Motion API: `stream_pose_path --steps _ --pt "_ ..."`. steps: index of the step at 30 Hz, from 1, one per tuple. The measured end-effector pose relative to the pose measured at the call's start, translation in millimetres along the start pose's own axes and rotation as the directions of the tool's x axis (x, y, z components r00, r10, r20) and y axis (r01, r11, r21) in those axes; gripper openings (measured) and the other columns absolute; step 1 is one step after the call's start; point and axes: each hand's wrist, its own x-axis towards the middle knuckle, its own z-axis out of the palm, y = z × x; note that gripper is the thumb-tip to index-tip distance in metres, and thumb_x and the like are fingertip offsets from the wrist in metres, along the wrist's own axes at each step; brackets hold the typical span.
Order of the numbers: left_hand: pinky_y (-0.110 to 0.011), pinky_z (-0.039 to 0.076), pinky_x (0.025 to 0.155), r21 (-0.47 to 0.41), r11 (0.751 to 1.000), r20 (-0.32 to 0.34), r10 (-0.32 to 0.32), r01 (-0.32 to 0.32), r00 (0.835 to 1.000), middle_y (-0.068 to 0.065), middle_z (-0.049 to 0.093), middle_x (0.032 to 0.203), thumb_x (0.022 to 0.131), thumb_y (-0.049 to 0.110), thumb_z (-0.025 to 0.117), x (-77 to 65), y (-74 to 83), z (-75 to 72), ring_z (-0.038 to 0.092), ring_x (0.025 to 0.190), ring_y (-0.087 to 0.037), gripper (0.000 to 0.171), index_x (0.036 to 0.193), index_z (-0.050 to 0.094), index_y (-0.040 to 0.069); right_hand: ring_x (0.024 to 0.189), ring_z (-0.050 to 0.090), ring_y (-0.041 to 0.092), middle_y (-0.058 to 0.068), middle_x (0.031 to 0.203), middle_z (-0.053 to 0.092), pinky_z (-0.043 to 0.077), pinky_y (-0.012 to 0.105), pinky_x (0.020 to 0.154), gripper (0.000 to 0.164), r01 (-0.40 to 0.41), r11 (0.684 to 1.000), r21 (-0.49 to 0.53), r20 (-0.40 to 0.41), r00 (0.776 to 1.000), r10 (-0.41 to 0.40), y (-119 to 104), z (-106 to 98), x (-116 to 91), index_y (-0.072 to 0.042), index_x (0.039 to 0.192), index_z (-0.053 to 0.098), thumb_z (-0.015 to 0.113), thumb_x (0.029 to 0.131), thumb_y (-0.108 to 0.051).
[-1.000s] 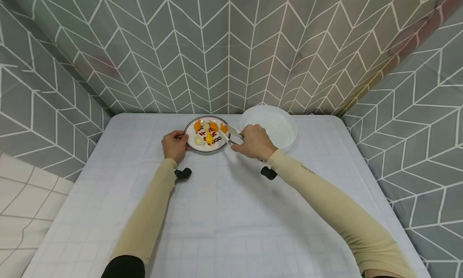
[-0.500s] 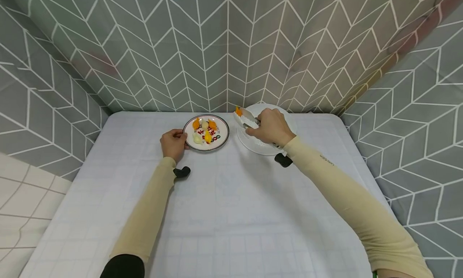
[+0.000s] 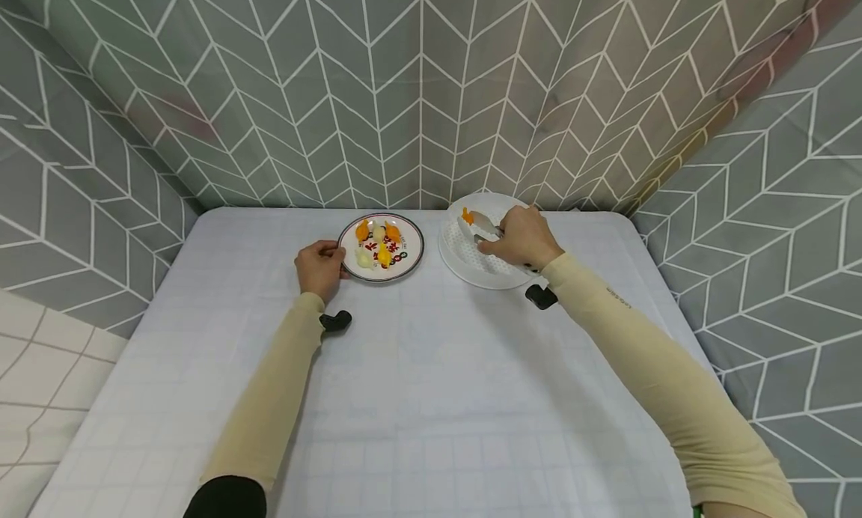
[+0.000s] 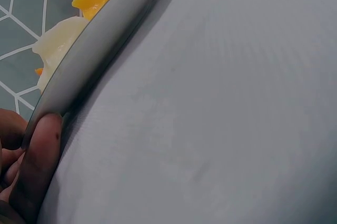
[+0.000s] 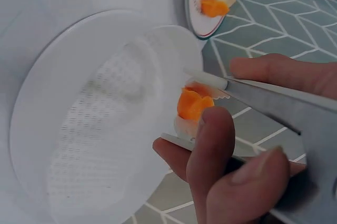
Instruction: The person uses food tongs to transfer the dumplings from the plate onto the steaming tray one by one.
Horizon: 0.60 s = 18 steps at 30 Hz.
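Note:
My left hand (image 3: 319,269) pinches the left rim of a small dark-rimmed plate (image 3: 405,266). In the left wrist view, fingertips (image 4: 47,129) press against the plate's underside edge. Several pieces lie on that plate, orange, yellow and pale, such as the yellow piece (image 3: 384,257) near its middle. Metal tongs with whitish tips (image 5: 274,105) are gripped in my right hand (image 3: 530,237). Between the tongs' tips sits a wavy orange piece (image 5: 190,104). It hangs over a round white perforated basket (image 3: 465,268), near the far left part of its rim.
A white cloth covers the table (image 3: 397,383), and the plate and basket stand side by side near its far edge. Patterned grey curtains (image 3: 364,91) rise behind and on both sides. Black wrist mounts (image 3: 335,321) stick out beside the sleeves.
My right hand has carried the tongs and orange piece from the plate's right edge rightward, over the white basket. My left hand has stayed at the plate's rim.

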Motion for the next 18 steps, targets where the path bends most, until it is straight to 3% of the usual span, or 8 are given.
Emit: stream_pose_path --steps 6,18 --pt "-0.03 0.061 0.051 -0.008 1.0 0.009 0.005 -0.005 1.0 -0.012 0.065 0.095 0.095 0.015 0.064 -0.8 -1.0 0.4 0.064 0.054 -0.016 0.025 0.117 0.068 0.004 0.045 0.03 0.009 -0.009 0.046 0.027 0.027 0.024 0.043 0.055 -0.045 0.999 0.024 0.049 0.998 0.044 12 11 4 -0.017 0.048 0.038 0.079 0.077 -0.04" --pt "-0.028 0.061 0.051 0.004 1.0 0.004 0.004 -0.004 1.0 -0.013 0.065 0.097 0.096 0.015 0.064 -3.4 3.9 -1.0 0.063 0.054 -0.014 0.026 0.119 0.067 0.002 0.046 0.028 0.01 -0.008 0.047 0.024 0.025 0.024 0.043 0.058 -0.052 0.998 0.033 0.086 0.995 0.049 18 23 13 -0.017 0.048 0.035 0.079 0.077 -0.041"
